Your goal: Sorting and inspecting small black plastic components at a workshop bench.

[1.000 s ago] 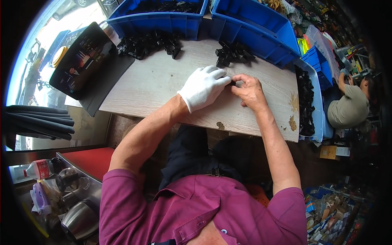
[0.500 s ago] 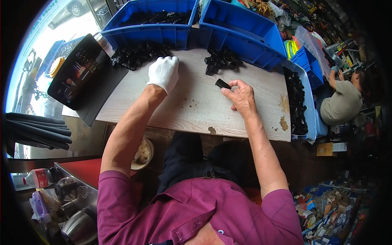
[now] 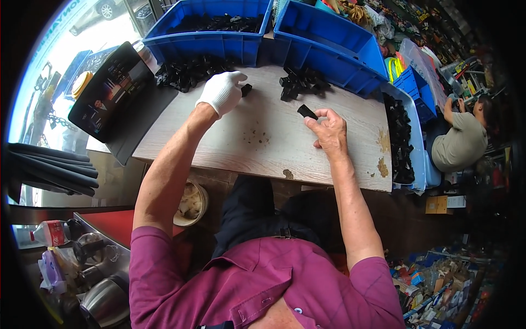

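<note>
My right hand (image 3: 330,131), bare, pinches a short black block-shaped part (image 3: 307,112) between thumb and fingers, just above the table. My left hand (image 3: 223,93) wears a white knit glove and is curled, palm side mostly hidden. A smaller black part (image 3: 246,90) pokes out at its fingers, seemingly gripped by them. Behind the left hand lies a heap of black parts (image 3: 189,74). Beyond my right hand, a smaller pile of similar black parts (image 3: 302,83) rests on the pale wood-grain table (image 3: 263,153).
Two blue bins stand at the back: the left bin (image 3: 205,46) holds black parts, the right bin (image 3: 329,57) shows bare inner walls. A tablet (image 3: 112,93) leans at the left. A light-blue tub (image 3: 419,159) of black parts flanks the right edge. A person (image 3: 460,134) sits farther right.
My left hand has turned, and the small black part now shows at its fingers. The right hand still holds its block, shifted slightly in view. The whole view has moved a little.
</note>
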Demonstrator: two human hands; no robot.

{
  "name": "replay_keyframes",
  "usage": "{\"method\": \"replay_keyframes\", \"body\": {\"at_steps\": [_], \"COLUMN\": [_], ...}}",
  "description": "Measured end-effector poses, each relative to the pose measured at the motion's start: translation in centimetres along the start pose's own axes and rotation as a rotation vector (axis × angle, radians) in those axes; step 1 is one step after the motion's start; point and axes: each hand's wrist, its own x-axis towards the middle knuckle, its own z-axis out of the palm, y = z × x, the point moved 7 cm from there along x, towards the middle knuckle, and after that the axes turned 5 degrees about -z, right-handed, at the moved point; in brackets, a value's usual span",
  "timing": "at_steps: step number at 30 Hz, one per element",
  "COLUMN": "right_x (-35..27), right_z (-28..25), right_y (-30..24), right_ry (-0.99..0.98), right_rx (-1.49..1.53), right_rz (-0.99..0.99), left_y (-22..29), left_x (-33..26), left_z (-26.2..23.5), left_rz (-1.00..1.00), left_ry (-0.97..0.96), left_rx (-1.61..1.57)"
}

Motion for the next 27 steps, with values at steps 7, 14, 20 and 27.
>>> {"method": "replay_keyframes", "body": {"at_steps": [7,14,20,27], "right_x": [0.1,0.0,0.5,1.9], "right_z": [-0.1,0.1,-0.9,-7.6], "right_y": [0.5,0.3,1.4,4.0], "right_ry": [0.013,0.023,0.011,0.261], "right_rx": [0.008,0.050,0.315,0.393], "right_rz": [0.000,0.022,0.093,0.237], "left_y": [2.7,2.6,3.5,3.7], "left_x": [-2.1,-2.1,-4.5,-7.3], "left_z": [0.5,1.6,2.0,1.9], "left_rz": [0.603,0.642,0.595,0.635], "left_ry": [0.200,0.134,0.198,0.293], "left_rx": [0.412,0.522,0.420,0.280]}}
